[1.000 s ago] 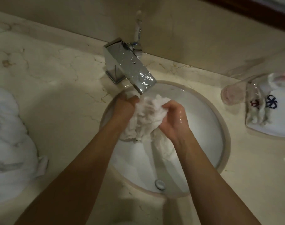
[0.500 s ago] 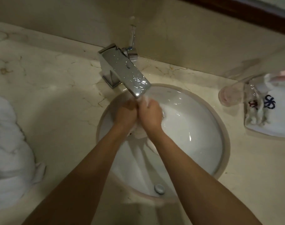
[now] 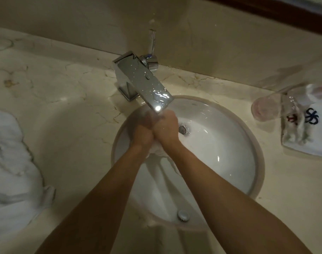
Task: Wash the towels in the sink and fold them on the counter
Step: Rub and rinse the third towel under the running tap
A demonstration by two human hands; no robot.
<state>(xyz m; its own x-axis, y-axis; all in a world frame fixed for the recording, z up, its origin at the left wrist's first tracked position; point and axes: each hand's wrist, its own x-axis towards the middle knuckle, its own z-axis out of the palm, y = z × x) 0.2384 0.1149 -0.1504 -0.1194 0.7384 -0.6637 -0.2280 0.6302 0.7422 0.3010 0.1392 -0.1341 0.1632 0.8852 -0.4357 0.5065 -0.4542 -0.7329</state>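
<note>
My left hand (image 3: 142,132) and my right hand (image 3: 166,130) are pressed together over the white round sink (image 3: 229,143), just under the spout of the chrome faucet (image 3: 143,83). Both grip a small wet white towel (image 3: 159,154). Most of it is hidden inside my fists; a bunched tail hangs below my wrists into the basin. Water lies in the basin around the drain (image 3: 182,129). A pile of white towels (image 3: 11,171) lies on the marble counter (image 3: 65,99) at the left.
A clear glass (image 3: 266,109) lies on its side at the right, beside a white tray (image 3: 306,154) holding a folded cloth with a blue emblem. The faucet lever (image 3: 152,43) stands up against the back wall. The overflow hole (image 3: 182,215) sits at the basin's near side.
The towel was spread open between my hands; they have closed together and bunched it into my fists under the spout.
</note>
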